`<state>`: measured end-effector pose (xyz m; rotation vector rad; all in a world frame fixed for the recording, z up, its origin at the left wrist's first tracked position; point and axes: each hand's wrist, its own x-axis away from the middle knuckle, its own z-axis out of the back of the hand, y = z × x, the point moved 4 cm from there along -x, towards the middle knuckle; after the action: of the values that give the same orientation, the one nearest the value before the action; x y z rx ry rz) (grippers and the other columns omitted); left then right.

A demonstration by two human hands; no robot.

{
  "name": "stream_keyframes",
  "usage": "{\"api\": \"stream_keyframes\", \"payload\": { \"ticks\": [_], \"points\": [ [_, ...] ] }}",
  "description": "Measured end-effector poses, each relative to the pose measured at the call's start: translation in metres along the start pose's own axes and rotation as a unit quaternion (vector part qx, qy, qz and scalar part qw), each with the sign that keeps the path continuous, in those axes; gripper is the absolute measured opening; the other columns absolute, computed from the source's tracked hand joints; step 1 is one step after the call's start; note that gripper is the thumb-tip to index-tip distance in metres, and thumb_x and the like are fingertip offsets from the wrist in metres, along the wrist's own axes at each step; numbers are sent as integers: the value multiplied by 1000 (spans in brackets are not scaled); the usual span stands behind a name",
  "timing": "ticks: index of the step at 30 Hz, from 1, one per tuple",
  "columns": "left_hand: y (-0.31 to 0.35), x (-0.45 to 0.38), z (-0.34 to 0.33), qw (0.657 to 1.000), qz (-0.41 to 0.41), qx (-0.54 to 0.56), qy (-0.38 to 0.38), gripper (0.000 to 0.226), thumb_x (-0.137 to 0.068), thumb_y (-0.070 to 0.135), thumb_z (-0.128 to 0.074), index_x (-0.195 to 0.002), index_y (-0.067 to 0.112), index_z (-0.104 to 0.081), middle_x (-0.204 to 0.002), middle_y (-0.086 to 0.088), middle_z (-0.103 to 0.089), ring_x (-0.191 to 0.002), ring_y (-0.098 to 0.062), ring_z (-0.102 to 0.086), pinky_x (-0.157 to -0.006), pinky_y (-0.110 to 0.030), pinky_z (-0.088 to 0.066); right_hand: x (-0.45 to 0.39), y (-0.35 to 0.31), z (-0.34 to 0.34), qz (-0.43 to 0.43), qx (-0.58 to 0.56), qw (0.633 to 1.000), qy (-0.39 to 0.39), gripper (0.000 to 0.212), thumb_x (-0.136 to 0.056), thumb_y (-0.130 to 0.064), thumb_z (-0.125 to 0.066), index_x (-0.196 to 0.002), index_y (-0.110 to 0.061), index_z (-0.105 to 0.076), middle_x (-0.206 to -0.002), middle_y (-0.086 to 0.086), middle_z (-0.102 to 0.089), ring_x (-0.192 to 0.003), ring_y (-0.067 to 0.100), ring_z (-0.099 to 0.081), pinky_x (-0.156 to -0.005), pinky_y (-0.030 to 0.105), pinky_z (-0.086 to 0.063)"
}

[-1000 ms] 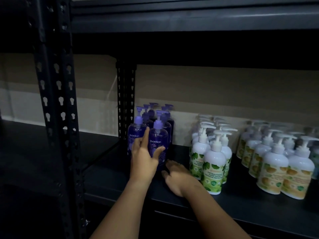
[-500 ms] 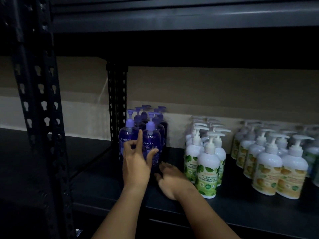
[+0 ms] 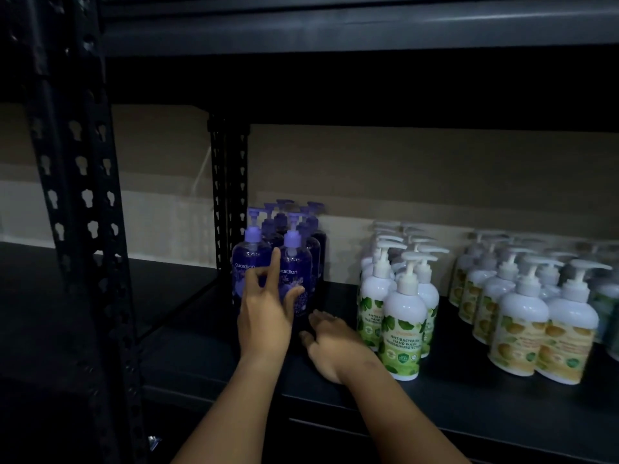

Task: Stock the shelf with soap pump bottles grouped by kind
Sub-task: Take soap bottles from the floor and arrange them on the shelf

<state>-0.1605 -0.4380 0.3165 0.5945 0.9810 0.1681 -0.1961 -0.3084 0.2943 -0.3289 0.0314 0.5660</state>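
Note:
Several purple Guardian pump bottles [image 3: 296,259] stand in a tight cluster at the left end of the black shelf board [image 3: 435,406]. My left hand [image 3: 264,313] is against the two front purple bottles, with its forefinger pointing up between them and its thumb on the right one. My right hand [image 3: 335,346] lies flat on the board, fingers reaching toward the base of the purple cluster. To the right stand a group of white bottles with green leaf labels [image 3: 405,319] and a group of white bottles with yellow labels [image 3: 522,329].
A perforated black upright [image 3: 77,195] stands close on the left, and a rear post [image 3: 229,182] rises just behind the purple bottles. The upper shelf [image 3: 335,25] hangs overhead. Bare board shows between the bottle groups, and the scene is dim.
The view has shifted slightly, so the bottles sit a little further left. Both hands keep nearly the same pose by the purple bottles.

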Motion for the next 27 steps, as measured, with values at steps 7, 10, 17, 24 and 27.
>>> {"api": "stream_keyframes", "payload": {
  "ticks": [7,10,17,24,27],
  "points": [
    [2,0,-2,1000,-10,-21,-4,74,-98,38,-64,-161,26,-27,-129,-11,-46,-99,-27,-61,-65,-28,-45,1,-1,0,-1,1,1000,-2,53,-107,-36,-37,-151,-6,-37,-164,9,-28,-151,25,-23,-119,30,-20],
    [1,1,-2,1000,-12,-19,4,74,-98,36,-66,-161,25,-28,-125,-13,-47,-98,-27,-60,-67,-28,-45,1,1,0,-9,-2,1000,-5,53,-107,-37,-37,-151,-7,-37,-163,9,-30,-149,26,-25,-119,32,-22],
    [1,2,2,1000,3,11,-5,76,-97,38,-66,-161,28,-26,-129,-11,-45,-95,-25,-61,-72,-31,-50,1,1,-2,-15,5,1000,-1,53,-107,-39,-38,-148,-6,-43,-158,11,-38,-145,29,-34,-116,36,-30],
    [0,10,14,997,68,32,-35,66,-87,14,-79,-144,13,-45,-129,-15,-53,-106,-33,-65,-86,-44,-56,5,1,-10,-39,106,992,61,48,-105,-49,-35,-117,-11,-62,-120,16,-62,-106,36,-59,-83,39,-49],
    [-1,29,29,992,107,23,-70,42,-88,13,-75,-124,13,-54,-108,-8,-65,-95,-28,-67,-77,-36,-54,15,-8,-7,-46,102,992,60,46,-105,-47,-37,-115,-11,-64,-118,16,-64,-106,35,-60,-80,37,-47]
  ]
}}
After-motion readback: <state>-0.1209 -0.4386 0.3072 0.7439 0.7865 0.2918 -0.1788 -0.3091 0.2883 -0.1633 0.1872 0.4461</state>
